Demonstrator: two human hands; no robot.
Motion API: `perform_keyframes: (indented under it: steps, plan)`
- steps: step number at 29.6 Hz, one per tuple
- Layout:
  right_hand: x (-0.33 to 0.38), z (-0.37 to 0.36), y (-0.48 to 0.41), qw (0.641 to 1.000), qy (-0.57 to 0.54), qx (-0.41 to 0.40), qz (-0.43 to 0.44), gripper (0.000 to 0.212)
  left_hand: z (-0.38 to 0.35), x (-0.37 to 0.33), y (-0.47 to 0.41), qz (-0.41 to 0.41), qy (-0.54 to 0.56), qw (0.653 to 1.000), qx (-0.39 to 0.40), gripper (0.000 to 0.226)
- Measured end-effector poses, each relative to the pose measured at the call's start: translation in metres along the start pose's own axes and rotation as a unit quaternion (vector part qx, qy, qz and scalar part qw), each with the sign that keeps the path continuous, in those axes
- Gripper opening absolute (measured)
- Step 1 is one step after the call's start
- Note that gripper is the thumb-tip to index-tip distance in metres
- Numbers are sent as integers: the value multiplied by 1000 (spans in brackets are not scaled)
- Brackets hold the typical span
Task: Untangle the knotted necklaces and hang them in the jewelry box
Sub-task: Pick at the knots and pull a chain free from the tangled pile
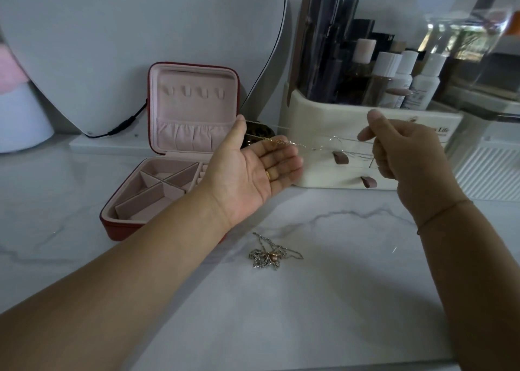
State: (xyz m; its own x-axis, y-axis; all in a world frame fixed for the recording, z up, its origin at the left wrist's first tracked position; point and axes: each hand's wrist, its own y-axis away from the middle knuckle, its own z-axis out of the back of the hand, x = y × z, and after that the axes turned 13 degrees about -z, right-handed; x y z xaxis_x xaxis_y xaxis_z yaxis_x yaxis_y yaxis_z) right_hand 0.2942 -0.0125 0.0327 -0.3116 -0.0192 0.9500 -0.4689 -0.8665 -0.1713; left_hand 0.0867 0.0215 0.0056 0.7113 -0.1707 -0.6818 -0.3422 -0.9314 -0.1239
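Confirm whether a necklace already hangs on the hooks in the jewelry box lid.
No, the lid hooks are bare; a knotted necklace lies on the counter.

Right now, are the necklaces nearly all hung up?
Not far. Done: the jewelry box stands open, but its hooks are bare. In hand: a thin chain stretches from the left grip to the right grip. Left: a knotted silver necklace lies on the table.

fine chain [307,146] stretched midair, knotted silver necklace [271,254] heaped below it, red jewelry box [194,103] open, pink-lined
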Motion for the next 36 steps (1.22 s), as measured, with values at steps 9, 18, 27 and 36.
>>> perform_keyframes:
  steps: [9,18,27,36]
  plan:
    - [3,-1,8,984,56,169,2,40,6,-9,-4,-40,-11,997,-71,61]
    - [5,-4,7,918,-238,314,-49,23,3,-4,-2,8,6,999,-50,65]
    - [8,-6,10,879,-283,380,-61,42,1,-3,0,52,-20,998,39,59]
    - [10,5,1,911,-350,215,25,37,3,7,4,109,-280,947,111,26]
